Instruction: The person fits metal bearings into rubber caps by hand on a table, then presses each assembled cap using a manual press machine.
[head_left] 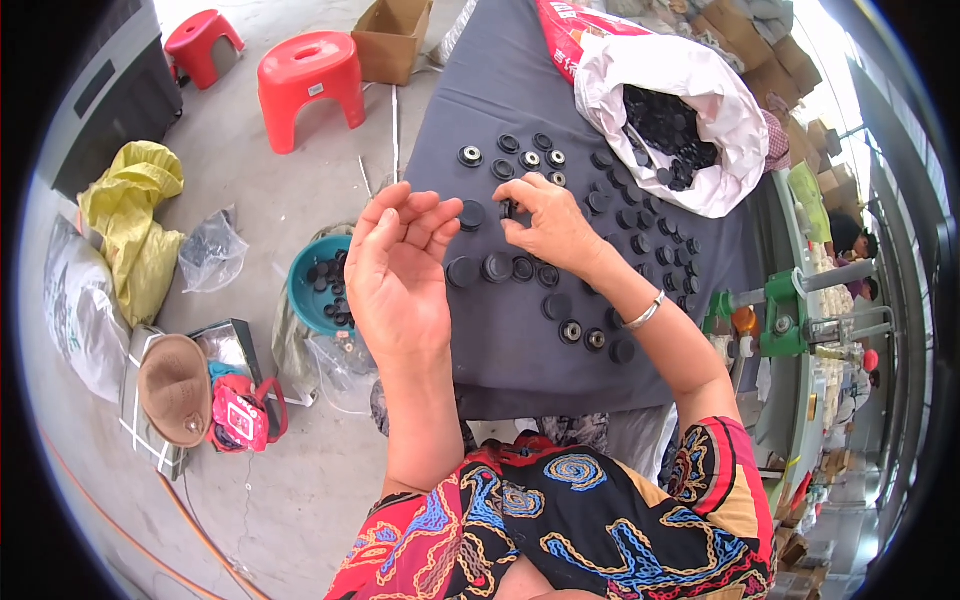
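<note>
The right hand [555,225] pinches a small black cap [507,209] with thumb and fingertips, just above the grey cloth [470,100] on the table, near the middle of it; the cap looks round, hard and light, like plastic, so I think it will not bend or break easily; it is smooth and tiny, so it could slip; the best hold seems to be on its rim, from two sides. The left hand [395,265] is held up just beside it, palm turned in, fingers loosely curled and holding nothing I can see. More caps [560,300] lie in rows across the cloth, some with a shiny ring in the middle; a white bag [725,150] full of caps sits at the far right corner; a teal bowl [305,290] with caps stands on the floor by the left edge; two red stools [305,75] stand further off.
</note>
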